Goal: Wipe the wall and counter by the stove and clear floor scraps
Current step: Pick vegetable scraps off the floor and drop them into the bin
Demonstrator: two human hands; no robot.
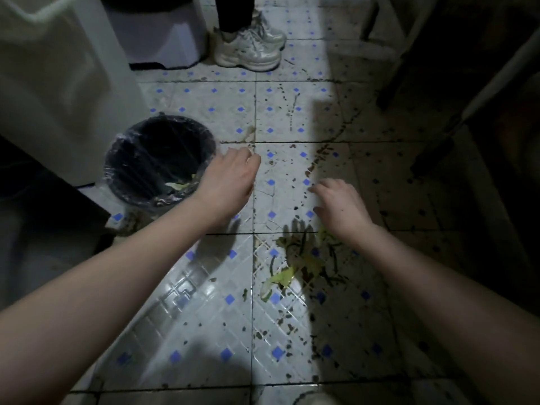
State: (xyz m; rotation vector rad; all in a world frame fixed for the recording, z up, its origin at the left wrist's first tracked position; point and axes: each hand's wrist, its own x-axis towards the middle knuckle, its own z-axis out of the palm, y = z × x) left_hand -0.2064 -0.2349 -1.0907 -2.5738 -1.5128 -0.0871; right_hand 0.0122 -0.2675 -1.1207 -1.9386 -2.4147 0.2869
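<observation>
A: At your nine o'clock stood a white unit (58,83). Just beside it was the black bin (152,141) in its clear liner, with a pale leaf scrap (178,186) lying inside.

B: Your left hand (230,176) hung over the bin's three o'clock rim. Its fingers (248,156) were curled under, and I couldn't tell whether they pinched anything.

A: At twelve o'clock, well apart from your hands, another person's pale sneakers (251,48) stood on the tiled floor (204,302).

B: The leafy scraps (295,267) lay on that floor toward your six o'clock, between your forearms, touched by neither hand. Dark specks were scattered around them.

A: Your right hand (340,206) hovered above the floor, with the scraps at its seven o'clock. Its fingers (318,188) were released and loosely spread, grasping nothing.

B: At your two o'clock, dark furniture legs (388,92) stood in shadow, too dim for me to say more.
</observation>
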